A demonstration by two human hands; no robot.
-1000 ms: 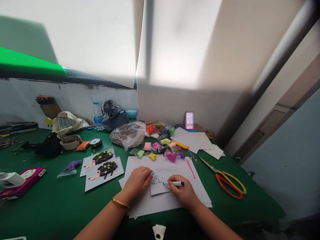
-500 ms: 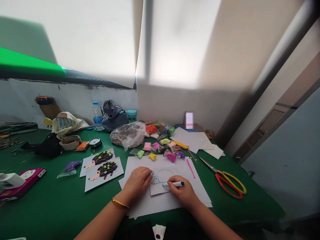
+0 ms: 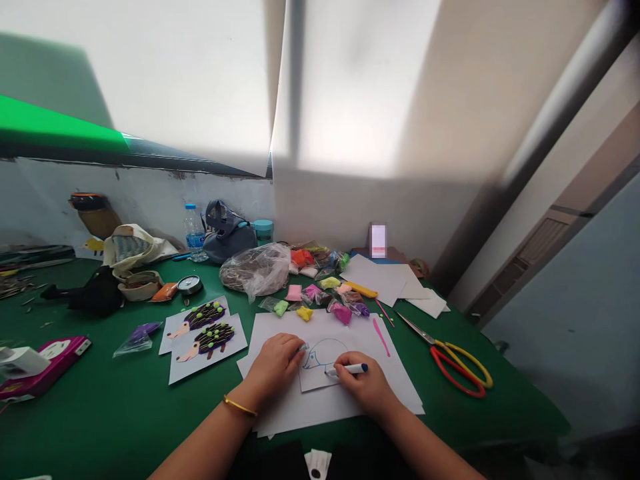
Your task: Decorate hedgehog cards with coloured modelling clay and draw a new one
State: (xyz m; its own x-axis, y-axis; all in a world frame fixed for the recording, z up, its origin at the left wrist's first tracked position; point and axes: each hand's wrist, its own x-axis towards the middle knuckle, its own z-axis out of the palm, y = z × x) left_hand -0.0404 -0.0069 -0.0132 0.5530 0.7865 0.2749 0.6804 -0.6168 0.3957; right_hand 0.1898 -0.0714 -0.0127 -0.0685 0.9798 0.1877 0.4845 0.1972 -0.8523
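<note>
My right hand [image 3: 367, 383] grips a white marker [image 3: 356, 369] with a dark blue end, its tip down on a small white card [image 3: 320, 381]. Blue lines on the card form a pointed animal head and a rounded back. My left hand [image 3: 277, 363] rests at the card's left edge, fingers curled together; a small pale bluish thing at the fingertips is too small to name. Under the card lie larger white sheets [image 3: 280, 417]. A pink plastic modelling tool [image 3: 381, 337] lies on them to the right. Left of my hands are two cards with clay hedgehogs [image 3: 213, 338].
Scissors [image 3: 453, 365] with red and yellow handles lie on the green table at right. Bagged coloured clay [image 3: 341, 312], a yellow cutter [image 3: 361, 289] and paper [image 3: 383, 283] sit beyond the sheets. Farther left are a bottle [image 3: 194, 233], a tape roll [image 3: 189, 285] and a magenta box [image 3: 63, 357].
The marker tip has shifted very slightly down and left on the card. My left hand stays in place.
</note>
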